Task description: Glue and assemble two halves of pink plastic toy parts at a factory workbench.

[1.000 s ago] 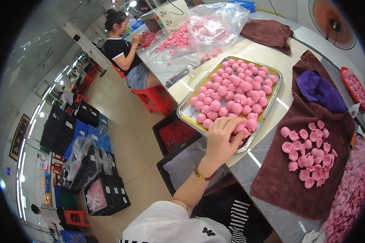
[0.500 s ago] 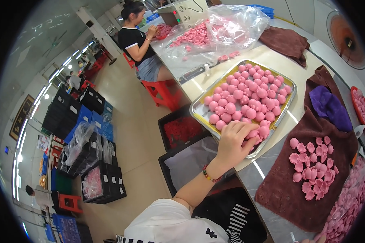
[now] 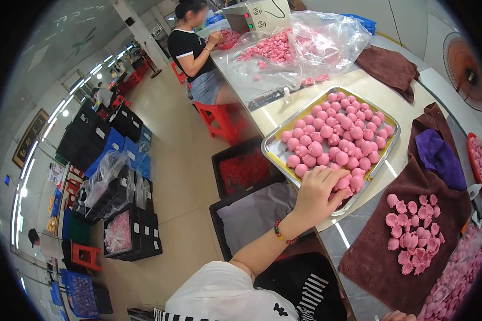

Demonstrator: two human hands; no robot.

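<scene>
My left hand [image 3: 322,193] reaches over the near corner of a metal tray [image 3: 276,159], its fingers curled round pink balls. The tray is heaped with round pink balls [image 3: 326,132], some with small knobs on them. Only a bit of my right hand [image 3: 399,316] shows at the lower edge; its fingers are mostly cut off. Beyond it, a brown cloth [image 3: 369,267] carries loose pink pieces, many of them hollow half shells [image 3: 407,254]. A clear bag of pink parts [image 3: 455,278] lies beside the cloth.
A purple cloth [image 3: 439,159] and a red bowl [image 3: 474,155] of pink parts sit at the right. Far along the table are a plastic sheet with pink pieces [image 3: 270,48], a machine [image 3: 257,18] and a seated person [image 3: 195,53]. Black crates [image 3: 225,211] stand below the table.
The view has shifted, so the table and tray appear slightly lower and farther right. My left hand stays at the tray's near corner, still curled round pink balls.
</scene>
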